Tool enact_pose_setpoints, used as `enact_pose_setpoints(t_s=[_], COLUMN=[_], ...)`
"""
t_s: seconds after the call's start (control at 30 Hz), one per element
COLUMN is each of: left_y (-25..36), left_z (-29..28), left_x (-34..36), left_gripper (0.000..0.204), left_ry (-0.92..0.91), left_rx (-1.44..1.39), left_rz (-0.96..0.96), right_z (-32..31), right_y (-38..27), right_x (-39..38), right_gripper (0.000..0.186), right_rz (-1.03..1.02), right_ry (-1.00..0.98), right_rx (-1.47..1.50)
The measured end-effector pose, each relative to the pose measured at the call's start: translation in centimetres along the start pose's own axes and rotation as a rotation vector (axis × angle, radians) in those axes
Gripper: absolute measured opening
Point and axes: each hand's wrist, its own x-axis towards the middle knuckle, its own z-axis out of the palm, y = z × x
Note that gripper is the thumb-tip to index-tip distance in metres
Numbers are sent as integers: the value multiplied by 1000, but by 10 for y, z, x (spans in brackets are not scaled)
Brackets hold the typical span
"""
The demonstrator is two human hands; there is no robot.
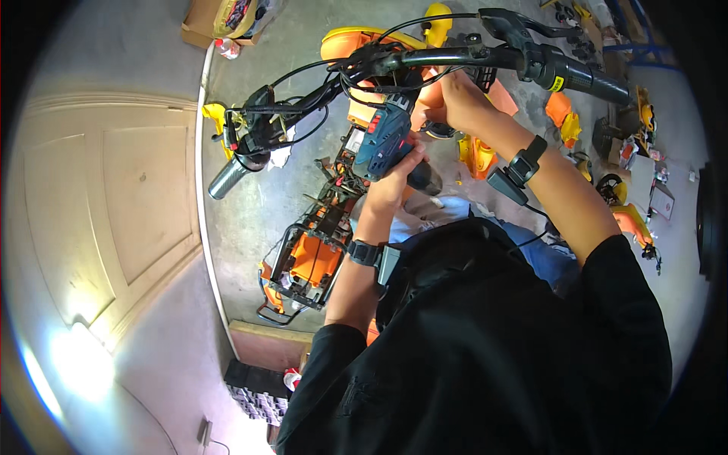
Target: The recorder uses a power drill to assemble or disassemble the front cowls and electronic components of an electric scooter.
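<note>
My left hand is wrapped round the handle of a blue-black cordless drill. The drill's front end points up under the middle of the black handlebar. On the far side, my right hand is bent against the orange front panel below the bar; its fingertips are hidden. Black cables loop from the bar around this spot. Behind the drill stretches a bare black vehicle frame, with an orange box-shaped part inside it.
Loose yellow and orange body panels lie on the grey floor to the right. Further right are more panels and a partly seen vehicle. A cardboard box and a bottle stand far left, near a pale door.
</note>
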Motion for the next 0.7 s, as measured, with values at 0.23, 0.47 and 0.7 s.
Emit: enact_pose_setpoints(t_s=[0.23,0.47,0.7], left_y=[-5,-3,1], left_z=[18,33,22], left_x=[-5,-11,-7], left_gripper=[17,40,28], left_ry=[15,-29,-68], left_rx=[-298,-429,-591], left_rz=[-87,-152,-231], right_z=[13,13,11], right_y=[13,4,-2], right_x=[-1,3,-2], right_gripper=[91,95,95], right_rz=[-24,81,-16], right_ry=[84,57,221], right_rx=[141,215,112])
